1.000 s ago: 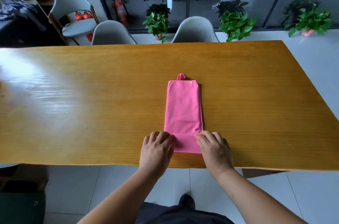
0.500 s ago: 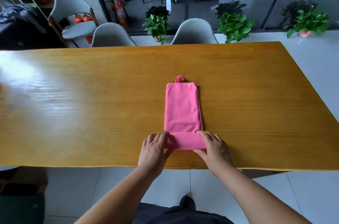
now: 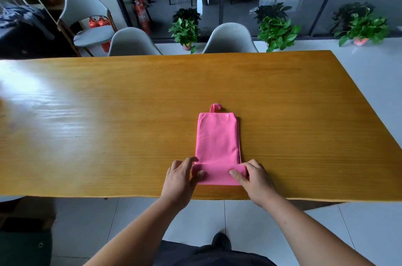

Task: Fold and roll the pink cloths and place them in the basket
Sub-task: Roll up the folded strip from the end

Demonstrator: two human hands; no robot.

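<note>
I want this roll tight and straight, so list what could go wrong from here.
1. The roll has only begun at the near end of the pink cloth. If the left hand and right hand advance unevenly, it may skew into a cone.
2. The folded layers look staggered along the right side, and rolling may spread them further.
3. The roll sits close to the near edge of the table, so a backward tug could drag it off.
</note>
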